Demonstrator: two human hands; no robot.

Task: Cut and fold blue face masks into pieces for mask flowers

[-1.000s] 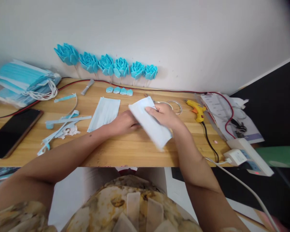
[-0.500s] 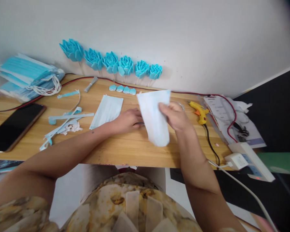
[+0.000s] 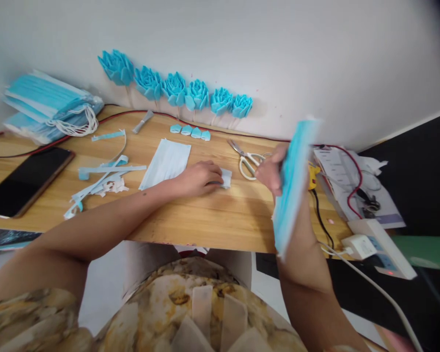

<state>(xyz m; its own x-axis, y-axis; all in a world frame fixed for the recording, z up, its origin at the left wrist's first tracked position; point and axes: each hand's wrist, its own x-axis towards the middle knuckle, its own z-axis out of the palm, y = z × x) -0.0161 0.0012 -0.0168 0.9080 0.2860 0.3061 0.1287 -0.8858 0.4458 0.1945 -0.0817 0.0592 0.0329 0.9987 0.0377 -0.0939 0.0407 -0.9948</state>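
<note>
Right hand: the blue mask sheet (image 3: pixel 293 181) is gripped by the right hand (image 3: pixel 273 171), thumb and fingers closed on its left edge; the sheet is held up off the table, near the right front, its outline blurred.
Left hand: a small pale piece (image 3: pixel 226 178) is partly covered by the curled fingers of the left hand (image 3: pixel 201 177), low over the table; whether it is pinched or only pressed down cannot be told.
Flat sheet: a pale pleated sheet (image 3: pixel 166 164) is laid on the wooden table (image 3: pixel 205 217), just beside the left hand.
Scissors: white-handled scissors (image 3: pixel 246 164) are seen near the right hand, partly hidden by it.
Glue gun: a yellow glue gun (image 3: pixel 313 177) is mostly hidden behind the raised sheet.
Petals: four small folded blue pieces (image 3: pixel 190 132) are lined up below six blue flowers (image 3: pixel 175 89) leaned against the wall.
Left side: cut strips (image 3: pixel 108 171), a dark-screened phone (image 3: pixel 29 181) and stacked masks (image 3: pixel 44 98) are spread there.
Writing: print is carried by the papers (image 3: pixel 337 168) at right, too small to be read.
Power strip: a red light is shown on the white power strip (image 3: pixel 385 244).
</note>
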